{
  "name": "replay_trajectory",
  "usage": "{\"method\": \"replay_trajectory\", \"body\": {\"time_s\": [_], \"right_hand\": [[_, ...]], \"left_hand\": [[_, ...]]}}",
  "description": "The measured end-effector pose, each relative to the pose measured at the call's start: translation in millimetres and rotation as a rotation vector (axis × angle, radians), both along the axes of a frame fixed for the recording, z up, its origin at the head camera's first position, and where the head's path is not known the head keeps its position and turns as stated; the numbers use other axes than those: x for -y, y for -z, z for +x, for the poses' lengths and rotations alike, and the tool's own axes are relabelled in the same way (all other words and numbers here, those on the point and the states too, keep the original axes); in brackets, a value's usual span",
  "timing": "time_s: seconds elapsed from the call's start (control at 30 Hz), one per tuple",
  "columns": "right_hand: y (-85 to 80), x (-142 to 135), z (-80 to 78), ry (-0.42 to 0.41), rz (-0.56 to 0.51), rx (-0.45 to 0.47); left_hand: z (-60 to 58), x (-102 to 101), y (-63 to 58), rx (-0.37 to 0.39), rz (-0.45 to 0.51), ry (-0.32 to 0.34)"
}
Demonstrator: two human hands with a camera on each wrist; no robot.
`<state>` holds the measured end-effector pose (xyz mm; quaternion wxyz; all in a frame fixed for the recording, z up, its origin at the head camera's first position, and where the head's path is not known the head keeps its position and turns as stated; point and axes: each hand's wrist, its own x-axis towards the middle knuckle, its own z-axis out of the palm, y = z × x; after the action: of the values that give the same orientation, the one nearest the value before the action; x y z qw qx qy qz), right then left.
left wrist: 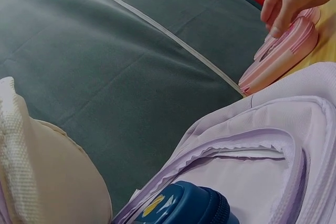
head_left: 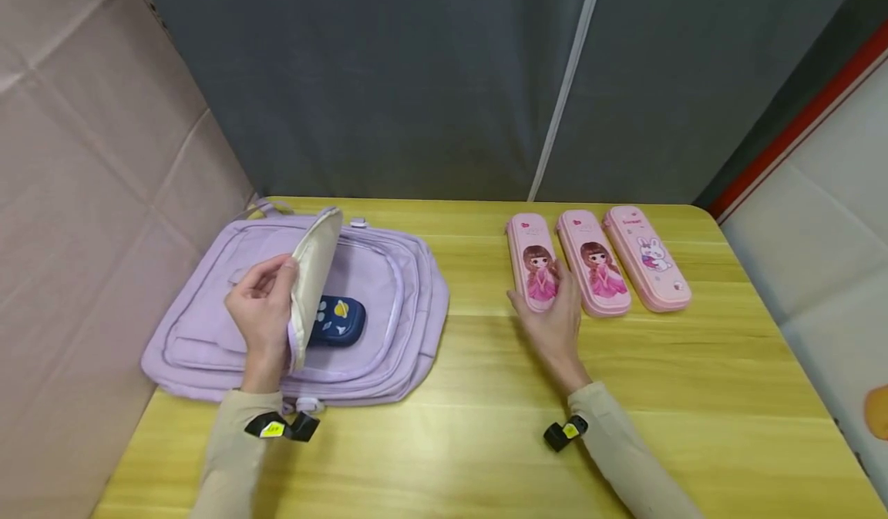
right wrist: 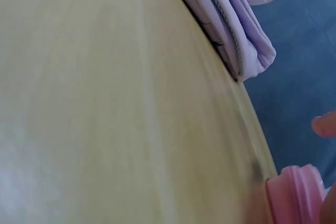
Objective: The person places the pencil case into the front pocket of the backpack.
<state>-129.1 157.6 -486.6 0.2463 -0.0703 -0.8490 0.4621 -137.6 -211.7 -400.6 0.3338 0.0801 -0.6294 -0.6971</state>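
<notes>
So the fingers of my left hand (head_left: 267,311) are pinching the cream-lined flap (head_left: 315,272) of a lilac backpack (head_left: 201,315), lifting it up on edge. The bag is lying flat on the left side of the wood-look surface (head_left: 472,442). There's a navy case (head_left: 344,321) with a yellow planet on it sitting in the pocket under that flap, partly hidden by it.

Over on the right, my right hand (head_left: 555,326) is at the near end of the leftmost pink case (head_left: 525,234), thumb on one side and the other fingers over the opposite edge. They're loose, not clamped on it, and I can't tell how much they're touching. That one has a doll in a pink dress, same as the middle pink case (head_left: 590,234) just beside it. The rightmost pink case (head_left: 638,230) has a white bunny. All three lie in a row, well apart from the bag.
</notes>
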Motion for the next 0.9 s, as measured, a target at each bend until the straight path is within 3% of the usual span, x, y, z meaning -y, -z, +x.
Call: {"method": "replay_trajectory", "body": {"time_s": [0.33, 0.7, 0.9], "right_hand": [[15.5, -7.6, -3.4, 0.033, -0.007, 0.107], [14.7, -8.2, -1.9, 0.043, -0.009, 0.247], [15.6, -10.6, 0.6, 0.055, -0.078, 0.238]], "left_hand": [[-0.4, -1.2, 1.7, -0.06, -0.009, -0.015], [-3.3, -2.0, 2.9, -0.058, -0.019, -0.036], [-6.6, -1.0, 5.7, -0.063, -0.012, -0.038]]}}
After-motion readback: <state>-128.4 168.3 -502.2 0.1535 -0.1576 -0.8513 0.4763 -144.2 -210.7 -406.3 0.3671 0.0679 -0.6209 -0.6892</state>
